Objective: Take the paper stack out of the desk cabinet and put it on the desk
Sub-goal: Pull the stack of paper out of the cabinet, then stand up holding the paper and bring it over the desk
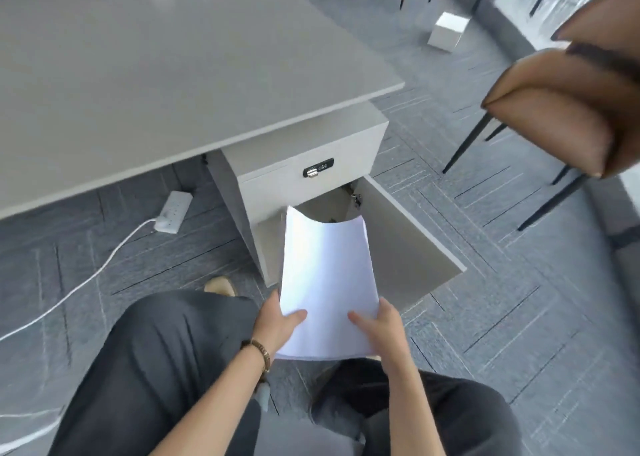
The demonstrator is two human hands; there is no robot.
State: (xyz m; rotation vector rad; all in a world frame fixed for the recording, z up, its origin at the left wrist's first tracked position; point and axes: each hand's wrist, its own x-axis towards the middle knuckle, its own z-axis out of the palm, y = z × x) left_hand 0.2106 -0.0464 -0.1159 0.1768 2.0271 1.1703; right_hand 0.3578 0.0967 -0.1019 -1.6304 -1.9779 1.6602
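A white paper stack (pixel 327 275) hangs in the air in front of the desk cabinet (pixel 304 164), its far end sagging over the open compartment. My left hand (pixel 278 325) grips the stack's near left corner, thumb on top. My right hand (pixel 379 327) grips the near right corner the same way. The cabinet door (pixel 405 244) stands swung open to the right. Above it is a drawer with a black combination lock (pixel 318 168). The grey desk (pixel 138 67) top spreads across the upper left.
A brown chair (pixel 571 102) with black legs stands close on the right. A white power strip (pixel 173 211) with its cable lies on the carpet under the desk. A white box (pixel 447 32) sits on the floor further back. My knees are below the stack.
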